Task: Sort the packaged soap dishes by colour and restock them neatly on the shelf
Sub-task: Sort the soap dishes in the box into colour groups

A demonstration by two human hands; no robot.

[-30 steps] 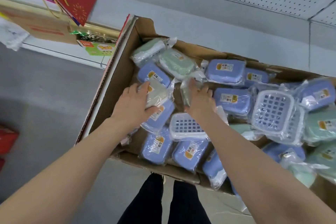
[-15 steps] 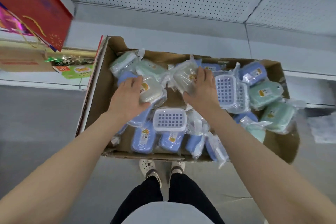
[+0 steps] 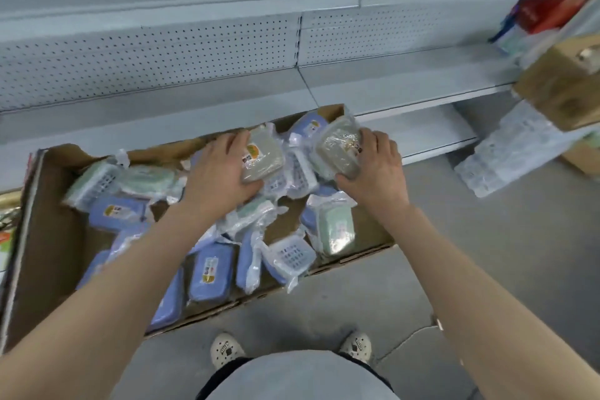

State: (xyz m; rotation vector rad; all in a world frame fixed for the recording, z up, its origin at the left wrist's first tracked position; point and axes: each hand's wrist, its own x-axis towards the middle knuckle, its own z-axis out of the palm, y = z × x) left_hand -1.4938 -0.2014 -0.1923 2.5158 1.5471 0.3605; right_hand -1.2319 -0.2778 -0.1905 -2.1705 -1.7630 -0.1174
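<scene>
Nearest the person, two white shoes [image 3: 225,349] stand just before the cardboard box [image 3: 48,237]. Inside the box lie wrapped blue soap dishes [image 3: 211,273] and green soap dishes [image 3: 336,230]. Over its far side, the left hand [image 3: 220,172] grips a beige soap dish [image 3: 263,159] and the right hand [image 3: 373,169] clasps a second beige soap dish [image 3: 337,146]. Beyond the box runs the grey shelf [image 3: 406,81].

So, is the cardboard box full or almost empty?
Partly full: blue soap dishes and green soap dishes lie in the cardboard box, but bare cardboard shows at left.
</scene>
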